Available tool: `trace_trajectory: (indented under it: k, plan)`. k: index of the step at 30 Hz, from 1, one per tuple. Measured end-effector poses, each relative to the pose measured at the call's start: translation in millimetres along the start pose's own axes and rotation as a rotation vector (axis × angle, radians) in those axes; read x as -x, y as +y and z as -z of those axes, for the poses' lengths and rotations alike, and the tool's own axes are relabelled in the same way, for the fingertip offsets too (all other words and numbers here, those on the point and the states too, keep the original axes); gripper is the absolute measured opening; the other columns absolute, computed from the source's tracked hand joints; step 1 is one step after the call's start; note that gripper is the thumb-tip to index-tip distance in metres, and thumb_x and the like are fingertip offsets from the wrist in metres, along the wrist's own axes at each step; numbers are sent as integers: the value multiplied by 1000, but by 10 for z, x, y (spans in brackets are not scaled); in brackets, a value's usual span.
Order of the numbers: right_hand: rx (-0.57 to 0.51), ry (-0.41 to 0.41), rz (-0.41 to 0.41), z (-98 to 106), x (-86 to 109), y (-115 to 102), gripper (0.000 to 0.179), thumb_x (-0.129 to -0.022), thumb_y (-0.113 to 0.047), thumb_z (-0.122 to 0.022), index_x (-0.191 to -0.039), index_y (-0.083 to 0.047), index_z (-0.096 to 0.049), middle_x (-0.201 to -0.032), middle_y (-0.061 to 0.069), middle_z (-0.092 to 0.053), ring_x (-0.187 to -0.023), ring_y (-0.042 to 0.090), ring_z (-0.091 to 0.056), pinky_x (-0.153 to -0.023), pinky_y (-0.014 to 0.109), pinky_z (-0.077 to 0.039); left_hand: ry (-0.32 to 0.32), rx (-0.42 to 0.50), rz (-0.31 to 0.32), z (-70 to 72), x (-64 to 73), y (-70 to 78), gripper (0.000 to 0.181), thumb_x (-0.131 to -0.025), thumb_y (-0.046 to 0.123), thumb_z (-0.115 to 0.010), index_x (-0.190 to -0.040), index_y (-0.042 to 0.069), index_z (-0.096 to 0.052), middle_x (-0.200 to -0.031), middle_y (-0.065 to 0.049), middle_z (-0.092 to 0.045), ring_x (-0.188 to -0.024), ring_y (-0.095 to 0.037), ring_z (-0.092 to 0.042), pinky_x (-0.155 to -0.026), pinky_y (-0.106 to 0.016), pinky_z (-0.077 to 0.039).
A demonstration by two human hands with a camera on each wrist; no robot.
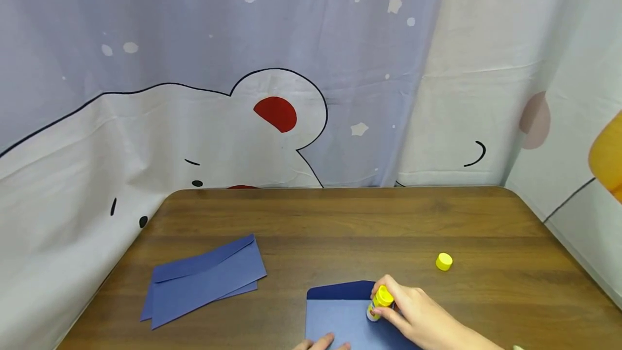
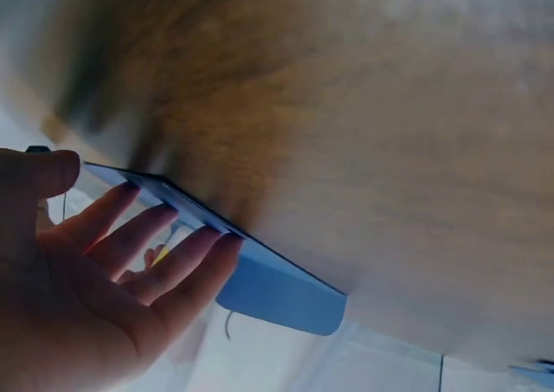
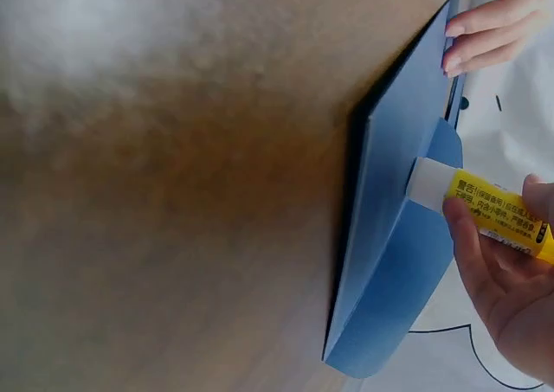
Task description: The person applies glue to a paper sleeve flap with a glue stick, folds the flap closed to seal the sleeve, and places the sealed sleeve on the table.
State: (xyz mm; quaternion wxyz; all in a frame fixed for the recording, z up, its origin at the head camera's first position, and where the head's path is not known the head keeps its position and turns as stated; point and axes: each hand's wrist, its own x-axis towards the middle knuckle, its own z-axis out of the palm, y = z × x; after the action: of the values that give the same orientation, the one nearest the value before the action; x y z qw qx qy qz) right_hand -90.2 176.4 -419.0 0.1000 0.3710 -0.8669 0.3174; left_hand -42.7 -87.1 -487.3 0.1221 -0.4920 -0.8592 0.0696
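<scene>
A blue envelope (image 1: 340, 315) lies on the table with its darker flap (image 1: 335, 291) folded open toward the far side. My right hand (image 1: 413, 312) grips a yellow and white glue stick (image 1: 380, 302), its white end down against the envelope near the flap's fold. In the right wrist view the glue stick (image 3: 493, 208) is tilted, with printed text on its yellow label. My left hand (image 2: 130, 279) rests its fingertips on the envelope, fingers nearly straight, as the left wrist view shows; only those fingers show at the bottom of the head view.
A yellow cap (image 1: 444, 261) stands on the wooden table (image 1: 340, 231) to the right, beyond my right hand. Overlapping blue envelopes (image 1: 206, 277) lie at the left. A printed curtain (image 1: 359, 69) hangs behind the table's far edge.
</scene>
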Motion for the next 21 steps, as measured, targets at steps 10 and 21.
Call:
trace_trajectory:
  k: [10, 21]
  plan:
    - [26, 2, 154, -182, -150, -39, 26, -87, -11, -69, -105, -11, -49, -84, -14, -58, -72, -8, -51, -64, 4, -41, 239, -172, -52, -488, 51, 44, 53, -95, 56, -42, -144, 36, -42, -148, 13, -43, -122, -11, -53, -78, -27, -53]
    - [81, 22, 143, -21, 30, 23, 31, -83, -8, -72, -103, -12, -48, -75, -19, -52, -66, -12, -45, -59, 2, -35, 102, -70, -125, -557, 55, -6, 57, -99, 55, -34, -152, 36, -23, -154, 11, -34, -127, -15, -52, -82, -27, -55]
